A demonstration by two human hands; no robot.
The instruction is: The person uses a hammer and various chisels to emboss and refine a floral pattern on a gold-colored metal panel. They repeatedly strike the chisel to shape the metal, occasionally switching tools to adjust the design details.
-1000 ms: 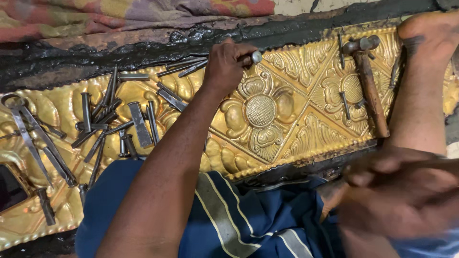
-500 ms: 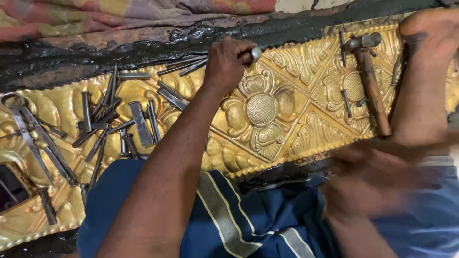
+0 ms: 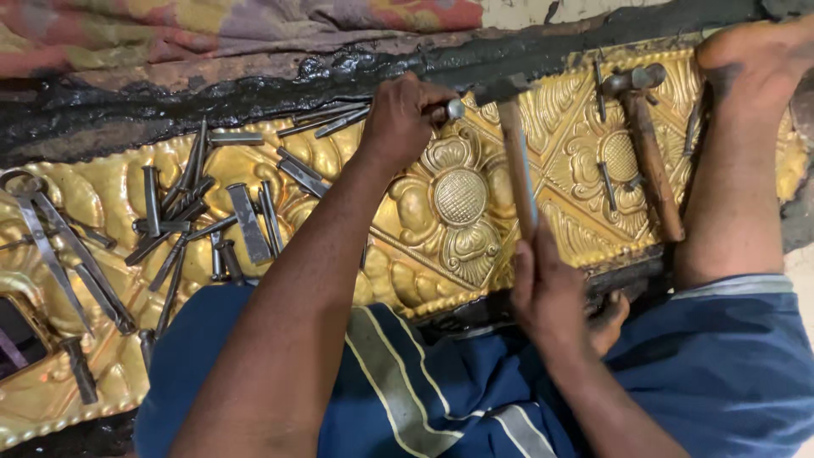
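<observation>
left hand (image 3: 398, 123): grips punch (image 3: 452, 108) | right hand (image 3: 551, 297): grips hammer (image 3: 515, 157) | brass panel (image 3: 462, 199) beneath

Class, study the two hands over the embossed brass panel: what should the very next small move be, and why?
Probably bring the hammer in the right hand down onto the punch. The left hand grips that punch with its tip set on the gold sheet near the flower relief, and the hammer head is poised just beside the punch's top end.

No packages, labels, signs or screens appear anywhere in this view.
</observation>
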